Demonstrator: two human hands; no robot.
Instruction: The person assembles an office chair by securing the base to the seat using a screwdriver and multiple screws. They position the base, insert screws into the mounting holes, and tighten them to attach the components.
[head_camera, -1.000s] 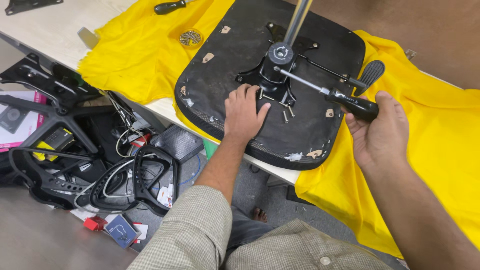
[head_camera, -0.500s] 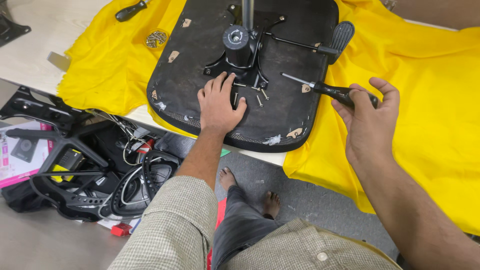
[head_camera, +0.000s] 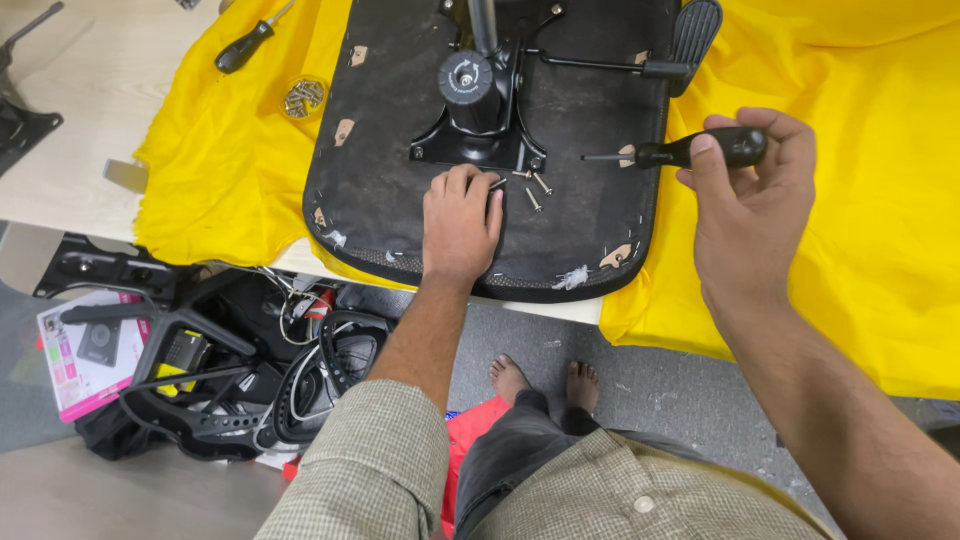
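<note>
Pale wooden worktop (head_camera: 70, 190) fills the upper part of the view, and most of it is covered by a bright yellow cloth (head_camera: 860, 250) that hangs over the near edge. On the cloth lies an upturned black chair seat (head_camera: 400, 200), its underside facing up, with a black metal tilt mechanism (head_camera: 478, 115) bolted near its far middle and a black lever paddle (head_camera: 695, 30) sticking out toward the seat's upper right corner. Below the worktop, on the grey floor, sits a heap of black plastic chair parts and cables (head_camera: 220, 370) beside a pink-edged booklet (head_camera: 80, 355).

The right hand (head_camera: 750, 215) hovers over the seat's right edge, its fingers wrapped tightly round the handle of a black-handled screwdriver (head_camera: 690, 152). The tool's long axis runs nearly level across the view, handle to the right, thin shaft pointing left toward the mechanism. The left hand (head_camera: 460, 225) rests flat on the seat just below the mechanism, fingers pressed together, fingertips touching a few loose silver screws (head_camera: 530, 188). A second black screwdriver (head_camera: 245, 45) and a small round tin of screws (head_camera: 303, 97) lie on the cloth to the far left.
</note>
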